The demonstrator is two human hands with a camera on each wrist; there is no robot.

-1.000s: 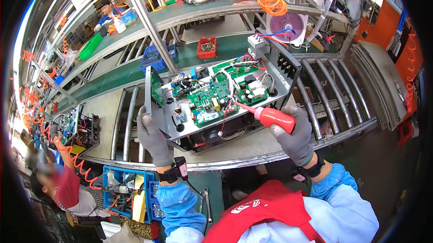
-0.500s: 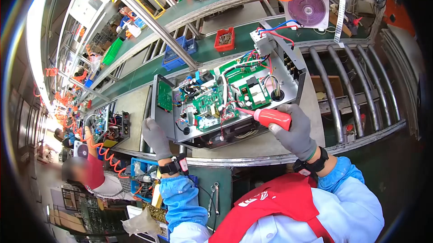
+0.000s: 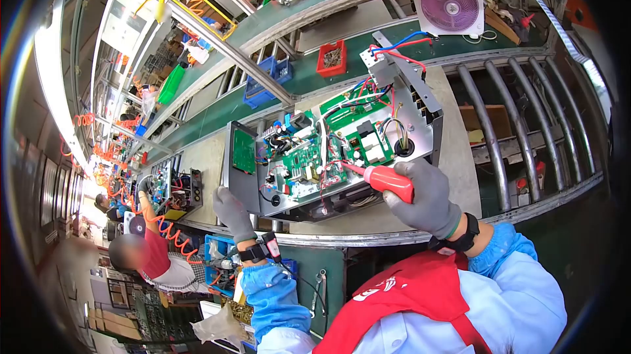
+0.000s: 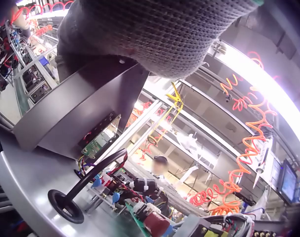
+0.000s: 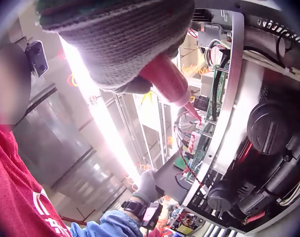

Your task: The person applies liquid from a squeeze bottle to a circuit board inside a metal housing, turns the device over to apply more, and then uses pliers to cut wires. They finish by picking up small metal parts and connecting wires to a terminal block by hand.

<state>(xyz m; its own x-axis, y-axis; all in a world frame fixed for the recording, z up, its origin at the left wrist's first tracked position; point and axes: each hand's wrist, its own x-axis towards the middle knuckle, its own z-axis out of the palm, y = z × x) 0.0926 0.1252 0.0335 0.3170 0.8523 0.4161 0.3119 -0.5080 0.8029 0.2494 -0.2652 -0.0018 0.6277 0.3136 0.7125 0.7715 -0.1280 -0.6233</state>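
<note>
A red squeeze bottle point(image 3: 389, 182) with a tapered nozzle is gripped in my gloved right hand point(image 3: 427, 201). Its nozzle points left, with the tip close over the green circuit boards point(image 3: 309, 163) in an open metal case point(image 3: 279, 204). In the right wrist view, the nozzle tip point(image 5: 198, 118) is beside white connectors and thin wires along the board's edge. My gloved left hand point(image 3: 234, 214) holds the edge of the case's upright left side panel point(image 4: 66, 111). The glove covers the panel's top corner in the left wrist view, and some fingers are hidden behind it.
Rollers point(image 3: 486, 130) run right of the case. Behind it are a red bin point(image 3: 332, 58) of small parts, blue bins point(image 3: 266, 81) and a fan point(image 3: 450, 9). Wrenches point(image 3: 319, 291) lie near the left sleeve. Another person point(image 3: 148, 255) works at the left beside a second unit point(image 3: 177, 189).
The head view has turned, so the scene is shifted and tilted. The right hand keeps the bottle over the boards, its nozzle tip slightly shifted. The left hand stays at the left panel.
</note>
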